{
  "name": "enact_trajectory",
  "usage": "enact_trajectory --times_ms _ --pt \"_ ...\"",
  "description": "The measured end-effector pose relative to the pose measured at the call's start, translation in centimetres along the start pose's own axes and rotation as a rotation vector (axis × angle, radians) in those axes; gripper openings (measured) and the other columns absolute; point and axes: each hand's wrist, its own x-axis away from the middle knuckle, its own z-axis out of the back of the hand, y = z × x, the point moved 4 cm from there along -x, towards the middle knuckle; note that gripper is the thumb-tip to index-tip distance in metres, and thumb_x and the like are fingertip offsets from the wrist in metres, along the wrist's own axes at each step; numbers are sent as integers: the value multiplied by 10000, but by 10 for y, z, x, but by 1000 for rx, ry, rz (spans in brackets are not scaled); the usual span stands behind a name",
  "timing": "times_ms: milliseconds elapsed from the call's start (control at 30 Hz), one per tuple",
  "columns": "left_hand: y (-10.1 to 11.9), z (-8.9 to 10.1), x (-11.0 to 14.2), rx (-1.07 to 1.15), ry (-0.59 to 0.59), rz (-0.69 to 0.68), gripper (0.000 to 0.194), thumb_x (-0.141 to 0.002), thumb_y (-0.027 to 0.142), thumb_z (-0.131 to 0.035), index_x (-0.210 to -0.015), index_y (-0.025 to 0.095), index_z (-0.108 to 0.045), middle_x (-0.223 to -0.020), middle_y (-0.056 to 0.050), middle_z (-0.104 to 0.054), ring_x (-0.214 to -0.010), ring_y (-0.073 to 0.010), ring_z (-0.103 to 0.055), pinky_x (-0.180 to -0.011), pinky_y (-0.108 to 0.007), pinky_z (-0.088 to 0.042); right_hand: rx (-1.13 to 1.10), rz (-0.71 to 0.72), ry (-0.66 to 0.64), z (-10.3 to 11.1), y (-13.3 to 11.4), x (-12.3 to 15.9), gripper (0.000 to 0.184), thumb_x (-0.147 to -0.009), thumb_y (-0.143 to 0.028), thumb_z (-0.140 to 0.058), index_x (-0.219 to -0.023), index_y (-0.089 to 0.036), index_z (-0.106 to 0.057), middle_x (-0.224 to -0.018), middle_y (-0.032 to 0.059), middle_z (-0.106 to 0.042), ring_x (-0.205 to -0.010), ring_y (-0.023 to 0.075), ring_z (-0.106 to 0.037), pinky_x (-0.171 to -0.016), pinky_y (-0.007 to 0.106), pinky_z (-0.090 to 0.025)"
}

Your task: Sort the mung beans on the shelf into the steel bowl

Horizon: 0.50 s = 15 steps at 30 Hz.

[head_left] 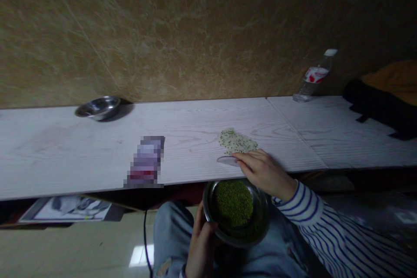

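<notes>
My left hand (202, 236) is closed on the left rim of a steel bowl (262, 226), thumb over the edge. The bowl is over my lap, just below the table's front edge, with green mung beans (233, 203) in it. Above it, my right hand (262, 169) reaches over the edge, fingers closed on a thin, rounded piece of clear plastic (227, 160). Part of that piece is hidden by the fingers. Just beyond it, a spread of small white grains mixed with green beans (237, 141) lies on the tabletop.
On the white wood-grain table (182, 139), a second steel bowl (99, 108) stands at the back left. A blurred-out flat object (145, 163) lies near the front edge. A plastic bottle (313, 78) and dark and orange cloth (387, 95) are at the right. Behind rises a tiled wall (182, 39).
</notes>
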Motion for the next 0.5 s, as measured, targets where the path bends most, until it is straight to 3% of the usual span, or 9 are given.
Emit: enact_trajectory --times_ms 233,500 --pt "-13 6 -6 64 78 46 765 -652 192 -602 -1380 307 -394 -1269 -68 -576 -1157 -312 -509 -851 -397 -472 54 -64 29 -1 26 -18 284 -895 -163 -450 -1129 -172 -611 -1055 81 -706 -936 200 -654 -838 371 -481" --pt "-16 6 -7 78 78 49 764 -631 193 -614 -1363 304 -422 -1225 -63 -609 -1158 -304 -509 -858 -381 -462 34 -125 114 10 48 -27 288 -889 -187 -451 -1119 -194 -625 -1045 70 -709 -922 207 -659 -835 387 -493"
